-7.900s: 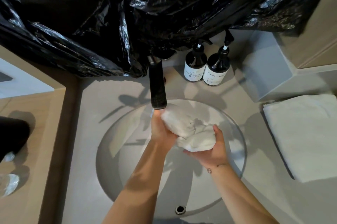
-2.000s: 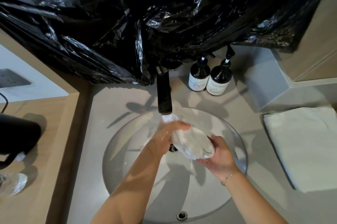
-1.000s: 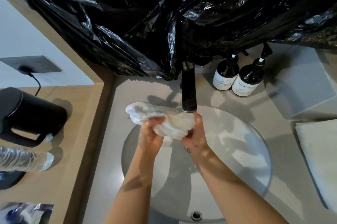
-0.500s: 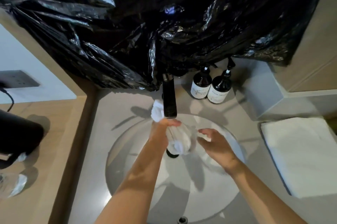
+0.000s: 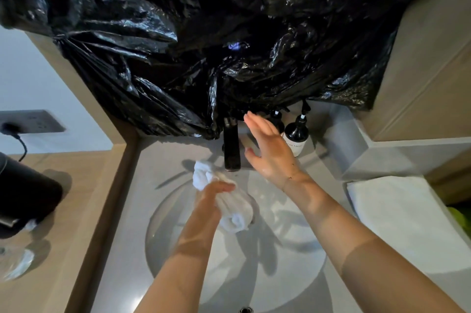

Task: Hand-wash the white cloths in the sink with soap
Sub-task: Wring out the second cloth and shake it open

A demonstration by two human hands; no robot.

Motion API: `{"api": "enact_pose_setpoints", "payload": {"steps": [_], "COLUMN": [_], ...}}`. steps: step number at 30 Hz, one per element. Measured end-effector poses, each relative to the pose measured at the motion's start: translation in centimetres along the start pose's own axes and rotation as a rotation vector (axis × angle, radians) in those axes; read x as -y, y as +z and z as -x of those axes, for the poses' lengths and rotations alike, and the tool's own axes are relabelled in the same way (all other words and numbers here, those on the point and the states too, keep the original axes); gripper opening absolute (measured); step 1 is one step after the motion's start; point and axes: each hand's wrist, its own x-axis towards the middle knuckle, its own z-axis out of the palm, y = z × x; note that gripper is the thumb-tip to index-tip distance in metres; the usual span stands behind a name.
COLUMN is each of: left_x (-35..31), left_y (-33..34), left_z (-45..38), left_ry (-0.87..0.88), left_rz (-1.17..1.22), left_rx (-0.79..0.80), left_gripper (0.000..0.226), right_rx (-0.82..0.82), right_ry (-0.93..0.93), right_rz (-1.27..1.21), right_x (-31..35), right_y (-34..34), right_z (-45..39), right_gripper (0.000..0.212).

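From the head camera, the left hand (image 5: 214, 191) is wrapped around a bunched white cloth (image 5: 230, 207), its fingers curled over the roll so that one crumpled end sticks out at about eleven o'clock of the fist and the rolled end hangs at about five o'clock. The cloth is held above the round sink basin (image 5: 300, 241), just below and to the seven o'clock side of the dark faucet spout (image 5: 232, 147), near it but whether touching cannot be told. The right hand (image 5: 267, 149) is raised off the cloth, fingers straight and together, thumb apart, gripping nothing; it hovers at three o'clock of the spout with its fingertips up by the edge of the black plastic sheeting (image 5: 216, 40) that covers the wall above the counter. Behind that hand stand two dark pump bottles: one with a pale label (image 5: 295, 135) is plain to see, the other (image 5: 276, 120) mostly hidden by the fingers. A folded white towel (image 5: 397, 213) lies on the counter at three o'clock of the basin, well apart from the held cloth. At nine o'clock, on the wooden side counter (image 5: 66, 236), sits a black kettle (image 5: 23, 200), with a wall socket (image 5: 30, 121) and plugged cord above it.
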Motion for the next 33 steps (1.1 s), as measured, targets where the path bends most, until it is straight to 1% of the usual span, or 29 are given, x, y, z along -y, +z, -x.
{"api": "enact_pose_setpoints", "payload": {"steps": [2,4,5,6,7,8,9,10,11,12,14,15,16,17,18,19,20,22,23,24,25,26,27,29,30,31,33], "left_x": [0.2,0.2,0.1,0.0,0.0,-0.1,-0.1,-0.1,-0.1,0.0,0.2,0.4,0.5,0.7,0.8,0.9,1.1,1.1,1.1,1.3,1.6,1.9,2.3,3.3,3.5,3.6,3.7], "left_y": [-0.7,-1.2,-1.3,-1.3,-1.4,-1.4,-1.6,-1.9,-2.2,-2.7,-3.2,-3.3,-3.3,-3.4,-3.5,-3.8,-4.3,-5.4,-5.8,-6.5,-7.0,-7.5,-7.9,-8.3,-8.3,-8.3,-7.8], "left_z": [0.8,1.8,2.3,3.0,3.5,4.2,4.7,5.3,5.7,5.9,6.2,6.5,6.7,6.9,7.2,7.3,7.2,6.9,6.8,6.9,6.8,6.7,6.6,5.9,5.8,5.8,5.8], "left_ry": [0.017,0.018,0.011,0.008,0.01,0.012,0.004,-0.008,-0.022,-0.041,-0.06,-0.058,-0.058,-0.061,-0.073,-0.091,-0.11,-0.129,-0.142,-0.138,-0.142,-0.161,-0.198,-0.284,-0.318,-0.368,-0.53], "left_rz": [0.043,0.076,0.086,0.104,0.13,0.162,0.192,0.226,0.261,0.292,0.341,0.356,0.363,0.373,0.383,0.403,0.415,0.438,0.434,0.431,0.423,0.415,0.418,0.385,0.381,0.401,0.444], "left_rx": [0.008,0.051,0.06,0.07,0.077,0.081,0.085,0.093,0.103,0.105,0.13,0.151,0.168,0.189,0.222,0.243,0.245,0.265,0.282,0.297,0.321,0.342,0.377,0.406,0.427,0.477,0.557], "left_gripper": [0.024,0.026,0.023,0.016,0.009,0.006,0.005,0.009,0.016,0.022,0.028,0.031,0.034,0.036,0.037,0.033,0.027,0.024,0.021,0.012,0.009,0.011,0.017,0.057,0.064,0.067,0.074], "right_rx": [-0.025,0.002,0.02,0.036,0.034,-0.006,-0.075,-0.15,-0.213,-0.23,-0.186,-0.153,-0.117,-0.084,-0.081,-0.089,-0.117,-0.169,-0.194,-0.237,-0.272,-0.305,-0.336,-0.383,-0.391,-0.394,-0.385], "right_ry": [-0.001,0.009,0.025,0.052,0.084,0.126,0.207,0.352,0.538,0.718,0.96,1.01,1.031,1.003,0.952,0.903,0.869,0.841,0.851,0.878,0.894,0.877,0.848,0.802,0.788,0.782,0.79], "right_rz": [0.009,-0.014,-0.064,-0.165,-0.307,-0.461,-0.627,-0.797,-0.976,-1.148,-1.497,-1.67,-1.795,-1.882,-1.897,-1.884,-1.827,-1.694,-1.591,-1.444,-1.297,-1.192,-1.12,-1.029,-1.017,-1.021,-1.03], "right_x": [-0.6,-1.2,-1.5,-1.5,-1.3,-1.2,-1.2,-1.0,-0.9,-0.9,-0.7,-0.6,-0.1,0.7,1.7,2.4,3.3,4.4,4.9,5.2,5.6,6.0,6.6,7.7,8.2,8.7,9.3], "right_y": [0.6,1.1,1.2,1.2,1.2,1.4,2.0,2.6,3.6,4.9,7.1,7.9,8.4,8.7,8.6,8.6,8.4,7.9,7.6,7.3,6.9,6.6,6.1,5.6,5.5,5.3,5.0], "right_z": [0.9,2.1,2.7,3.7,4.8,6.3,8.2,10.3,12.3,14.3,17.1,17.9,18.3,18.4,18.2,17.9,17.5,17.2,17.0,16.9,16.6,16.2,15.7,14.3,13.7,13.2,12.5], "right_gripper": [0.065,0.066,0.066,0.065,0.061,0.057,0.054,0.053,0.058,0.068,0.086,0.088,0.082,0.074,0.07,0.069,0.068,0.063,0.056,0.049,0.043,0.038,0.032,0.027,0.028,0.029,0.026]}}
